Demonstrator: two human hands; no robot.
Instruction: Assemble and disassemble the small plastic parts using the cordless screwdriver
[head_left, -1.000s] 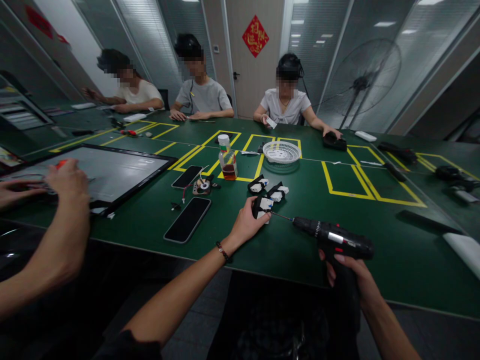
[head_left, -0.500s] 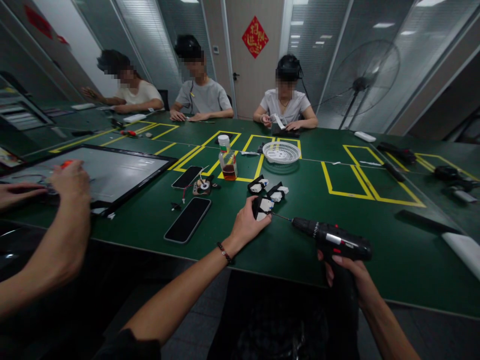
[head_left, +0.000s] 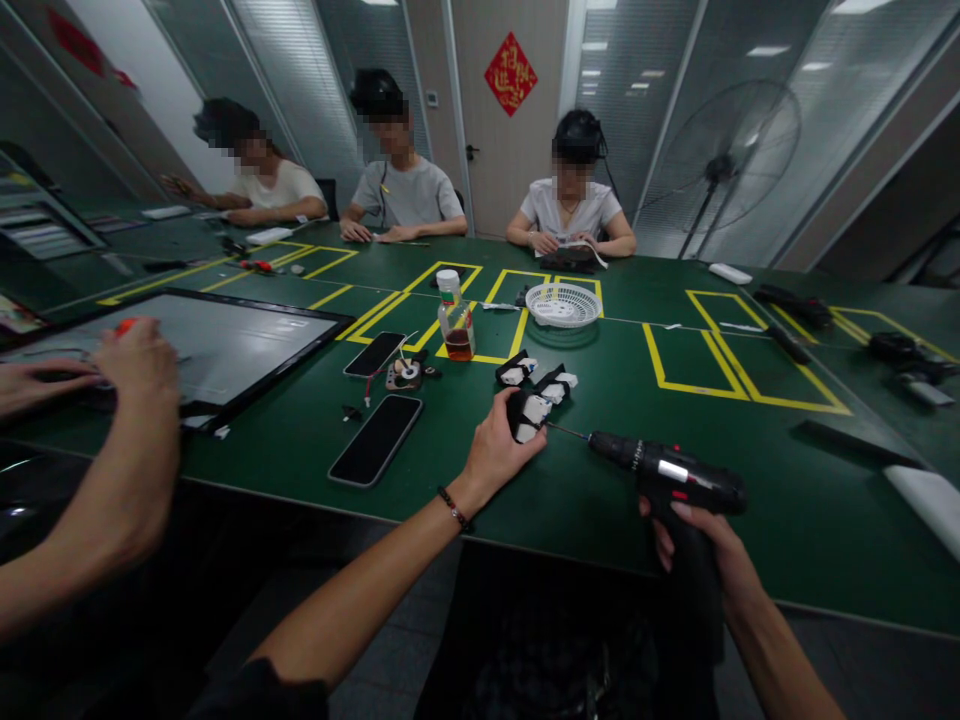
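Observation:
My left hand (head_left: 501, 440) is closed around a small black-and-white part (head_left: 531, 416) on the green table; what kind of part it is I cannot make out. Wrapped round the grip of a black cordless drill (head_left: 686, 478) are the fingers of my right hand (head_left: 709, 545). The drill points left, and its long thin bit (head_left: 570, 431) reaches the side of the part by my left fingertips. Whether the tip sits in a screw is too small to see. Just beyond lie two similar pieces, one black-and-white part (head_left: 516, 370) and another (head_left: 559, 384).
Left of my hand lie a phone (head_left: 376, 440), a second phone (head_left: 373, 354) and a small wired component (head_left: 405, 374). A bottle (head_left: 456, 318) and a white basket (head_left: 562, 305) stand farther back. At left, a neighbour's hands (head_left: 139, 365) work over a large panel (head_left: 247, 345). Several people sit opposite.
The drill and my right hand have shifted slightly right, and the part in my left hand has turned a little. Across the table, a person has lowered a white strip.

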